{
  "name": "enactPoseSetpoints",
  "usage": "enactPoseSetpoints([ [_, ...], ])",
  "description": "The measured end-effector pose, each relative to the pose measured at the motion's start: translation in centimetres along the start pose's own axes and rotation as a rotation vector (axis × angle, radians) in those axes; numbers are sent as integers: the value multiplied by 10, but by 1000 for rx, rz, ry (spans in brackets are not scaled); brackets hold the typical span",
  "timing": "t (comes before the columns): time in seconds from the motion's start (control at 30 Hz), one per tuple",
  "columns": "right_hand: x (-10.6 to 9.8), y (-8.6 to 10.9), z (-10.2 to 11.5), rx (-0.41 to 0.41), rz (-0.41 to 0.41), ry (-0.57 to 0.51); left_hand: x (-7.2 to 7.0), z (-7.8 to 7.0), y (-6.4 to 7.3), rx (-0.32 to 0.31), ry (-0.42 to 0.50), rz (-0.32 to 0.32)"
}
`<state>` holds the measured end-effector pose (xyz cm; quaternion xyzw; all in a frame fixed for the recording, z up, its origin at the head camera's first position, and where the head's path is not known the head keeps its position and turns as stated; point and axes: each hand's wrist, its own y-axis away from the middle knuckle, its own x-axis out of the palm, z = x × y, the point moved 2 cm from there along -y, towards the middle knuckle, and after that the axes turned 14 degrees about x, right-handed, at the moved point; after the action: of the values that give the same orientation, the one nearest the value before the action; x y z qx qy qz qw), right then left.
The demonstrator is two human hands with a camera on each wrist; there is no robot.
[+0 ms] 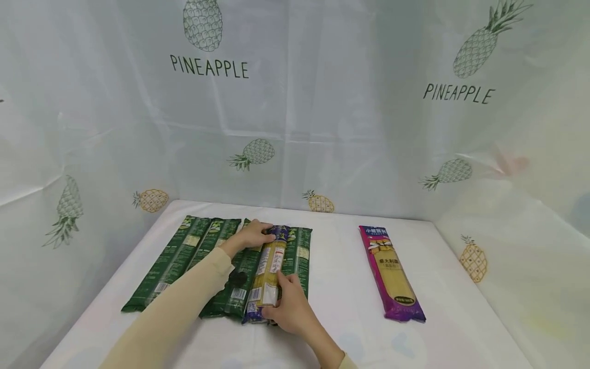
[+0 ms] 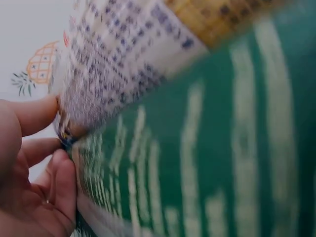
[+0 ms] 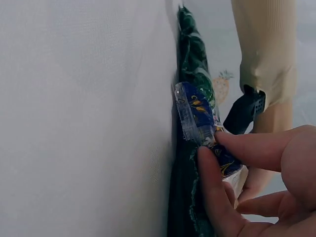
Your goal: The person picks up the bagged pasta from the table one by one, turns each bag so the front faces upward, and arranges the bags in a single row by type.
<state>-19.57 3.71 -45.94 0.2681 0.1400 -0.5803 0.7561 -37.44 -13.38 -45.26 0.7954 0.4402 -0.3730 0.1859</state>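
A clear spaghetti packet (image 1: 269, 279) with blue ends, gold pasta and a white label lies over the green packets in the head view. My left hand (image 1: 254, 233) pinches its far end; in the left wrist view the thumb and fingers (image 2: 42, 116) meet at that corner. With thumb and fingers, my right hand (image 1: 291, 307) pinches the near end, whose blue tip (image 3: 200, 111) shows in the right wrist view. Beneath and beside it are a green packet (image 1: 302, 251) on the right and another green packet (image 1: 230, 294) on the left.
Two more green packets (image 1: 168, 269) lie side by side at the left of the white-covered table (image 1: 341, 287), partly behind the left sleeve (image 1: 175, 307). A purple and pink pasta packet (image 1: 392, 271) lies apart on the right. A pineapple-print curtain (image 1: 332, 128) hangs around the table.
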Motion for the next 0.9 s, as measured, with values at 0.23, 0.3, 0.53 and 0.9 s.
enactPoseSetpoints([
  [0.23, -6, 1, -8, -25, 49, -83, 3, -12, -3, -45, -84, 33],
  [0.3, -7, 0, -10, -27, 66, -108, 4, -17, -4, -56, -115, 44],
  [0.53, -10, -4, -14, 0, 117, -196, 5, -28, -8, -81, -153, 101],
  [0.9, -10, -5, -9, 14, 119, -232, 7, -40, -10, -88, -278, 80],
])
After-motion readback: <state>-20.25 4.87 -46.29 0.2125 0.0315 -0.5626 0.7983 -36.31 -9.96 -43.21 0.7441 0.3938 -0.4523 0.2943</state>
